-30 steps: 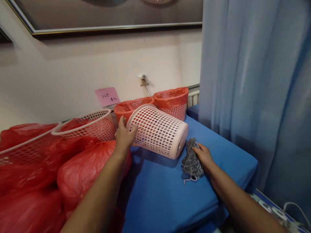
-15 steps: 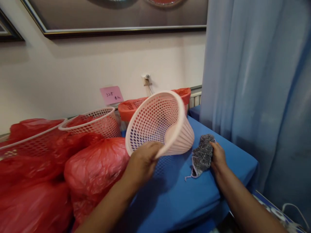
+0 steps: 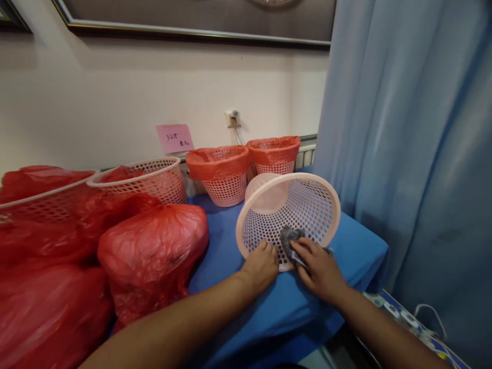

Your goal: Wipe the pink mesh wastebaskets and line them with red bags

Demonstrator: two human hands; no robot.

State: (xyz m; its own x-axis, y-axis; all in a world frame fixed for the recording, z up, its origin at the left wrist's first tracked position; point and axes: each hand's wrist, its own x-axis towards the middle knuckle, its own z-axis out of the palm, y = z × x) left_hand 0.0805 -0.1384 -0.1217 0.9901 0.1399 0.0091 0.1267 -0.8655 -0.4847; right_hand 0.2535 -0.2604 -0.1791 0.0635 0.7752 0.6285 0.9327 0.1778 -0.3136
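I saw the blue curtain (image 3: 403, 128) fill the right side, running off the top and the right edge. Stuffed red bags (image 3: 154, 251) were piled on the left, and their outer parts were cut off by the frame. They lay on a blue table (image 3: 226, 312) whose near edge I could not follow behind the forearms. A framed picture (image 3: 192, 20) on the wall showed only its lower strip. A wide mesh tub (image 3: 149, 177) stood behind the bags, half hidden by them. Two lined bins (image 3: 226, 174) with red bags folded over their rims sat by the wall. The pink basket (image 3: 288, 205) lay tilted on the table near the curtain, with its mouth toward me and its base hidden. The left hand (image 3: 261, 264) had its fingers closed together on the lower rim, though I could not make out the thumb. The right hand (image 3: 319, 266) pressed a grey cloth (image 3: 290, 238) against the inside mesh with its fingers clamped on it, and much of the cloth was covered by the hand. The writing on a pink note (image 3: 175, 138) on the wall was too small to read.
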